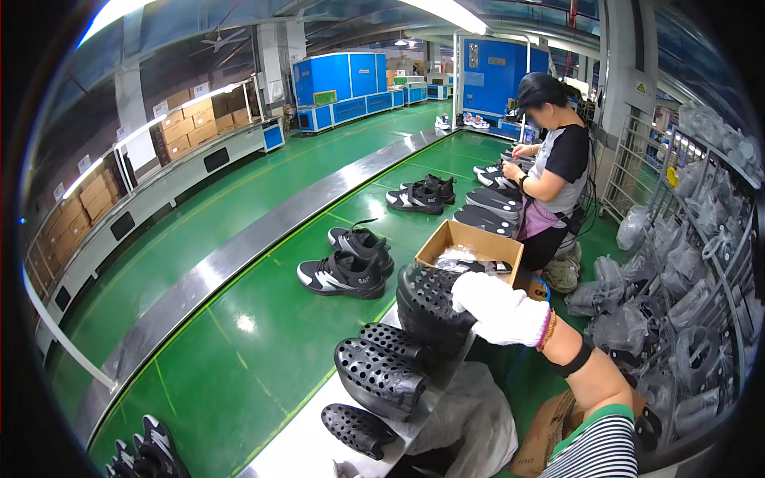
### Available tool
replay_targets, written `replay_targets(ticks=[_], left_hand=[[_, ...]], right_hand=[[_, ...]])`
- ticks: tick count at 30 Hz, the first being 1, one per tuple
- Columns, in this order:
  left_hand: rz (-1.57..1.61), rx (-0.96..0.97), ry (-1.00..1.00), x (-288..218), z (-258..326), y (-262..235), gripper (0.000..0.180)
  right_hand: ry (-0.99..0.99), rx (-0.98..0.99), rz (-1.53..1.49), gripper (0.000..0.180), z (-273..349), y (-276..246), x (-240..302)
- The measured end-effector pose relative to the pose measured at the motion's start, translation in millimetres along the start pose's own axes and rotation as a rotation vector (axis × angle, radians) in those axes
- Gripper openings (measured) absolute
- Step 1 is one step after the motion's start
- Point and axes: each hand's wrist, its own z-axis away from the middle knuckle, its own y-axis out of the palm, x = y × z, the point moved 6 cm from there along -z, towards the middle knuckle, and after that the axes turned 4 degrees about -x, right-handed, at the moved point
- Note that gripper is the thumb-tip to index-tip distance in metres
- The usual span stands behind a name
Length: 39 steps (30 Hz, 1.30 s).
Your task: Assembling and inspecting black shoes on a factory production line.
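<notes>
Nearby, cardboard box (pixel 488 237) beyond right hand (pixel 504 309), black clog (pixel 430 301) in grip; left hand unclear.

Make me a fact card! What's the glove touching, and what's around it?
Right hand: white-gloved, touching a black holed piece; fingers' grip partly hidden
Nearer: three more holed pieces on a white tabletop
Beyond: open cardboard box
Green surface: black-and-white shoes
Other person: black cap, both hands raised over shoes
</notes>
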Motion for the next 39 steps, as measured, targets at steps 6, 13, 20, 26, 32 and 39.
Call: replay_targets(ticks=[6, 13, 20, 26, 32, 39], left_hand=[[0.12, 0.117, -0.209, 13.9, 4.0, 8.3, 0.045], [0.233, -0.407, -0.08, -8.3, -12.3, -19.8, 0.043], [-0.271, -0.421, -0.188, -32.7, 19.1, -143.9, 0.034], [-0.415, -0.904, 0.064, -10.7, 150.4, -208.9, 0.045], [-0.425, -1.015, 0.022, -23.4, 223.2, -270.1, 0.043], [-0.716, -1.264, -0.116, 10.5, 302.4, -342.5, 0.039]], right_hand=[[-0.098, -0.49, -0.016, 0.05, 36.9, -74.3, 52.4], [-0.298, -0.314, -0.6, 0.036, 25.9, -38.5, 184.3], [-0.338, -0.214, -0.719, 0.054, 9.7, 77.1, 332.4], [-0.346, -0.048, -0.742, 0.049, 15.9, 136.0, 406.1], [-0.396, 0.039, -0.478, 0.052, 4.2, 188.4, 413.4], [-0.387, 0.1, -0.42, 0.048, -9.7, 205.1, 415.5]])
